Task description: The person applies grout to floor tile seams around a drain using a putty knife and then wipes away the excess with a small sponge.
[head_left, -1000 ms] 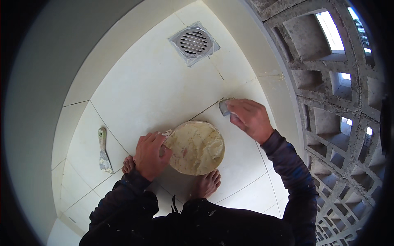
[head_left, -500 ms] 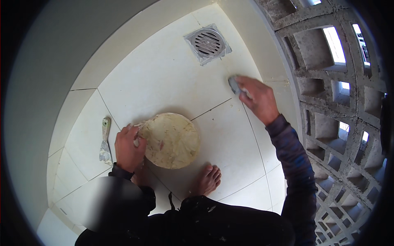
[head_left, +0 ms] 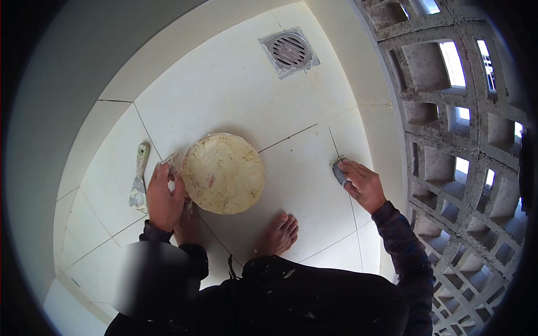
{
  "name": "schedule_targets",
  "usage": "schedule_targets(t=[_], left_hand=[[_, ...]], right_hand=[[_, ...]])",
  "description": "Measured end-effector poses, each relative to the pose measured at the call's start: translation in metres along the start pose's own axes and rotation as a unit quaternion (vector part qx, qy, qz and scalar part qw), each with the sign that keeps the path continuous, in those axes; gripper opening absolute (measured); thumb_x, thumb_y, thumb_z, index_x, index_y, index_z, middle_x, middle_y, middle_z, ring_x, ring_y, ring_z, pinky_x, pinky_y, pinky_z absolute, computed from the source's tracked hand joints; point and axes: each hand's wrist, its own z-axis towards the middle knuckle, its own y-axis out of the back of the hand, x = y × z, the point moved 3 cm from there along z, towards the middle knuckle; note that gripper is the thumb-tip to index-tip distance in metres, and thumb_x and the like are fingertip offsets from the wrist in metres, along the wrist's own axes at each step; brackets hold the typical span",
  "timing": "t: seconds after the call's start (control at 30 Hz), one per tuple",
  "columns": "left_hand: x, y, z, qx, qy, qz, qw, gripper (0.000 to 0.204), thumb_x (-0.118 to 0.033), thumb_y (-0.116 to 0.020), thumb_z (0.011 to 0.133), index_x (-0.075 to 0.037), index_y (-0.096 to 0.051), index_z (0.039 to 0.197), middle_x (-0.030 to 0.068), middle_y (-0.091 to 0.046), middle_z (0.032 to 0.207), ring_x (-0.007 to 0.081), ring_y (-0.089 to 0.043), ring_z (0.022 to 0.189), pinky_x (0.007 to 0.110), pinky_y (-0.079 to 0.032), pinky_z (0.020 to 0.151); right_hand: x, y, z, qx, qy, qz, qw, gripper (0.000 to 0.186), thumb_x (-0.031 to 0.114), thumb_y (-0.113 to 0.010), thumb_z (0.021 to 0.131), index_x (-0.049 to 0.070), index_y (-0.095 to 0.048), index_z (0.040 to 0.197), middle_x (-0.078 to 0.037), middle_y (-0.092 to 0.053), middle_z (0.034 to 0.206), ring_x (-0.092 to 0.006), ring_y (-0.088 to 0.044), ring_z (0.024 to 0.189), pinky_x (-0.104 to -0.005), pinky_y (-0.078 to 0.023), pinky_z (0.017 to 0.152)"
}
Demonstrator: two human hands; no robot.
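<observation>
My right hand [head_left: 363, 183] is closed round a small dark-grey pad, sponge-like in look [head_left: 339, 171], and presses it on the white tile floor over a joint line. Beside my left foot, my left hand [head_left: 165, 196] has its fingers curled in at the left rim of a round tub [head_left: 224, 175] with cream-coloured paste across its top. A pale, smeared bit [head_left: 170, 161] shows at those fingertips; whether it is a rag or part of the tub I cannot tell. Left of that hand lies a putty knife [head_left: 140, 178] with a green-and-pale handle and a smeared blade.
A square metal floor drain [head_left: 288, 51] is set in the tiles at the far end. A pierced concrete block wall [head_left: 443, 117] rises on the right, a plain grey wall [head_left: 61, 112] on the left. My bare right foot [head_left: 280, 232] is near the tub.
My right hand has drawn the grey pad nearer to me along the tile joint. My left hand stays by the tub's rim. The whole view has shifted slightly.
</observation>
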Motion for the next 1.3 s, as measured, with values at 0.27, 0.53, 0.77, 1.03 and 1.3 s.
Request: schedule_targets(t=[0.27,0.53,0.77,1.03,1.3], left_hand=[[0.009,0.000,-0.001,0.021,0.010,-0.064,0.998,0.031,-0.009,-0.063,0.096,0.007,-0.055,0.121,0.0180,-0.065,0.098,0.0296,-0.065,0.084,0.039,-0.053,0.071],[-0.003,-0.004,0.011,0.033,-0.002,-0.086,0.996,0.030,-0.008,-0.061,0.097,0.007,-0.054,0.122,0.0202,-0.066,0.097,0.0305,-0.068,0.082,0.039,-0.053,0.071],[0.013,-0.012,0.001,0.035,0.024,-0.097,0.994,0.033,-0.009,-0.061,0.097,0.007,-0.052,0.126,0.0235,-0.064,0.106,0.0327,-0.068,0.085,0.040,-0.055,0.070],[0.015,-0.002,-0.006,0.064,0.034,-0.180,0.981,0.034,-0.009,-0.061,0.098,0.007,-0.053,0.127,0.0229,-0.063,0.110,0.0338,-0.069,0.088,0.039,-0.057,0.072],[-0.014,0.044,0.004,0.024,-0.066,-0.141,0.988,0.027,-0.009,-0.061,0.098,0.006,-0.056,0.120,0.0193,-0.061,0.100,0.0295,-0.065,0.084,0.038,-0.054,0.073]], right_hand=[[-0.004,0.017,0.085,-0.218,-0.100,0.116,0.964,0.035,0.000,-0.071,0.082,0.002,-0.062,0.115,-0.017,-0.073,0.109,-0.0331,-0.071,0.098,-0.0389,-0.057,0.085],[0.063,-0.024,0.041,-0.154,-0.007,-0.028,0.988,0.043,-0.001,-0.073,0.078,0.003,-0.058,0.118,-0.019,-0.069,0.115,-0.0375,-0.067,0.107,-0.0424,-0.058,0.083],[0.072,-0.026,0.037,-0.236,-0.275,0.578,0.731,0.022,-0.001,-0.056,0.097,-0.001,-0.056,0.119,-0.005,-0.072,0.103,-0.0116,-0.067,0.094,-0.0275,-0.054,0.076],[0.149,-0.028,0.112,-0.095,-0.225,0.789,0.565,0.027,0.009,-0.056,0.103,-0.003,-0.058,0.127,-0.007,-0.069,0.115,-0.0146,-0.069,0.106,-0.0342,-0.059,0.096],[0.182,-0.042,0.141,-0.136,-0.203,0.777,0.581,0.021,0.012,-0.060,0.103,0.001,-0.062,0.121,-0.006,-0.071,0.111,-0.0129,-0.069,0.099,-0.0274,-0.057,0.083]])
